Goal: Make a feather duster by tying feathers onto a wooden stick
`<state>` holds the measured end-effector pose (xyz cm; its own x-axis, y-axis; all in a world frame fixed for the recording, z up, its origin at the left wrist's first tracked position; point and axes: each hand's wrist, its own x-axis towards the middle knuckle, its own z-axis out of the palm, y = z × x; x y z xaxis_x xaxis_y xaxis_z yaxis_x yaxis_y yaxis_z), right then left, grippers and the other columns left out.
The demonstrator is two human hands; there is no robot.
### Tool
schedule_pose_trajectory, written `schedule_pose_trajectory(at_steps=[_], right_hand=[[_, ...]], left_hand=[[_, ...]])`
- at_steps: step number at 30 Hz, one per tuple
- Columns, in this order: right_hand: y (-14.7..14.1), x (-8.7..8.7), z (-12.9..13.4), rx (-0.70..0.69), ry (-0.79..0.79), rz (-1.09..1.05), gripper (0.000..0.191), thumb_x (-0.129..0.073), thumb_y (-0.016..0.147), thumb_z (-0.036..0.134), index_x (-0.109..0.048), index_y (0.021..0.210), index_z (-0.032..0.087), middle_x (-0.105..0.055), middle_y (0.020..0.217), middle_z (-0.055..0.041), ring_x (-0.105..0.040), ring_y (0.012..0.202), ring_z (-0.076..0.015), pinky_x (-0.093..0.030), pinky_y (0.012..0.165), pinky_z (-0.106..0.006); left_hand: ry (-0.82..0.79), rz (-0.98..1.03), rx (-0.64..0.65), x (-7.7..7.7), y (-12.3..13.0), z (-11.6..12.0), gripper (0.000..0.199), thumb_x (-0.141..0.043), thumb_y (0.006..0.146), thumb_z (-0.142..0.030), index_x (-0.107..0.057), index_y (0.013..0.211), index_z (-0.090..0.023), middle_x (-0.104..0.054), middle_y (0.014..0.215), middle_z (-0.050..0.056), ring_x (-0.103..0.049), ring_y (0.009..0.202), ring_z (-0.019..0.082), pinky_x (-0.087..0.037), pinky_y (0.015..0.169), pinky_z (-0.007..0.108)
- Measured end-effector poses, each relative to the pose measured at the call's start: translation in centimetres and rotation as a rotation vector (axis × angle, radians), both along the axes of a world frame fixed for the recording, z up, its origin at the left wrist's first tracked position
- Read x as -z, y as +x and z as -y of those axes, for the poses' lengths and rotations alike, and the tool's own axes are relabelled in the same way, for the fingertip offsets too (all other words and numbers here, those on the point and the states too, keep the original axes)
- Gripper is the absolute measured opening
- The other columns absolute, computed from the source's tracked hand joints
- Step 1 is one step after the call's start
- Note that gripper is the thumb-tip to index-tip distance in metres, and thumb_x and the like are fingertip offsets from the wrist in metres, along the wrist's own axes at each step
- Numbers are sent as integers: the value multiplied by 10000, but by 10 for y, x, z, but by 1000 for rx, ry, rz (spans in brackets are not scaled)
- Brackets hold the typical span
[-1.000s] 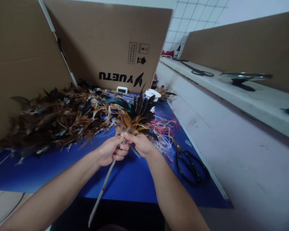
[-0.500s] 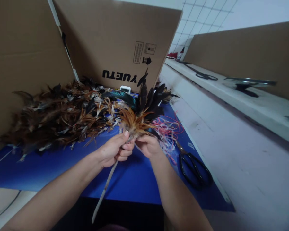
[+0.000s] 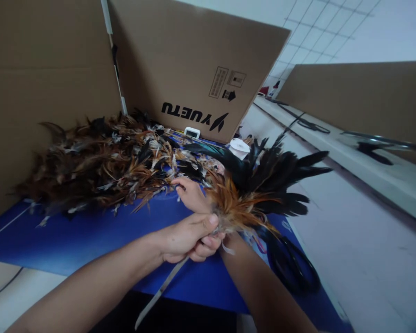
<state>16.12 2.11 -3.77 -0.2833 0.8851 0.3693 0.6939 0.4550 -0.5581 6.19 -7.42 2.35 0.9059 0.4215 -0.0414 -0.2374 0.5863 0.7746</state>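
Observation:
My left hand [image 3: 197, 236] is closed round the stick of a feather duster [image 3: 230, 199], just under its brown and black plumes. The bare stick [image 3: 161, 289] slants down toward me below the fist. A short white strip [image 3: 228, 249] hangs beside the binding. Behind the left hand and the plumes, my right hand [image 3: 192, 194] reaches left to the near edge of a heap of loose feathers [image 3: 100, 166]. Its visible fingers are stretched out and apart, with nothing seen in them. The plumes cover part of the right forearm.
Black-handled scissors [image 3: 293, 268] lie at the right of the blue mat [image 3: 125, 236], partly under plumes. Cardboard panels [image 3: 180, 60] stand at the back and left. A white roll [image 3: 240, 148] and a small white device [image 3: 192, 132] sit behind. A ledge [image 3: 333, 138] runs along the right.
My right hand has left the base of the plumes and moved left to the feather heap. My left hand has tilted the duster to the right. The view has shifted slightly.

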Motion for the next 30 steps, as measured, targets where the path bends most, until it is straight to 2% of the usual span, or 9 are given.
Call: schedule_pose_trajectory(at_steps=[3,5,9,14,19,22,25,27,30], right_hand=[[-21,-3,-10,-55,45,97,352,-450,829,88,-617,1108,223,-623,1165,-19,-536,1044,-180,-391,965,-323],[-31,-4,-14,-55,64,152,338,-449,836,97,-614,1111,204,-620,1141,-64,-518,1021,-214,-382,949,-365],[-40,-2,-22,-17,61,203,208,-469,827,103,-663,869,162,-625,963,-128,-499,956,-260,-386,880,-412],[-29,-5,-29,12,2,84,146,-510,816,140,-651,848,161,-634,912,-73,-535,900,-198,-418,841,-330],[-15,-15,-27,34,-27,-51,189,-460,854,192,-638,890,139,-651,797,-33,-578,713,-146,-452,695,-260],[-17,-22,-20,40,33,-73,164,-499,828,166,-654,877,139,-650,890,-57,-571,835,-167,-428,806,-280],[-28,-26,-19,-34,131,-63,199,-489,838,128,-660,930,166,-639,1023,-44,-519,1004,-166,-357,939,-275],[-38,-26,-26,-108,224,-17,257,-430,870,103,-657,973,166,-642,1062,-38,-508,1012,-157,-343,954,-270],[-52,-24,-41,-128,268,104,318,-382,895,89,-650,1039,183,-627,1138,-28,-491,1035,-171,-339,955,-292]], left_hand=[[-15,-9,-12,0,-1,-2,448,-557,778,-578,-430,713,-153,-274,565,-86,-149,404,20,-99,353,172],[-17,-8,-13,-1,-1,-3,458,-562,767,-589,-427,704,-157,-273,558,-88,-148,398,20,-93,350,173],[2,-1,-31,0,-1,-4,470,-546,768,-604,-420,671,-161,-273,544,-88,-157,383,21,-93,341,179],[5,9,-51,1,-1,-5,451,-525,793,-587,-416,675,-165,-277,541,-86,-154,384,24,-98,342,180],[-6,4,-47,3,-1,-7,431,-513,813,-564,-428,704,-157,-273,561,-85,-143,399,22,-98,352,171],[-6,7,-51,1,-2,-7,424,-498,831,-546,-421,688,-155,-273,561,-82,-143,402,23,-100,351,170],[-5,27,-42,-3,-4,-7,426,-498,835,-537,-411,665,-156,-264,550,-84,-133,398,22,-95,345,169],[-5,41,-29,-5,-5,-7,434,-495,839,-533,-393,642,-160,-247,544,-85,-124,398,21,-89,343,167],[-13,51,-30,-4,-6,-7,426,-478,857,-512,-386,637,-159,-247,555,-78,-126,406,23,-90,343,163]])
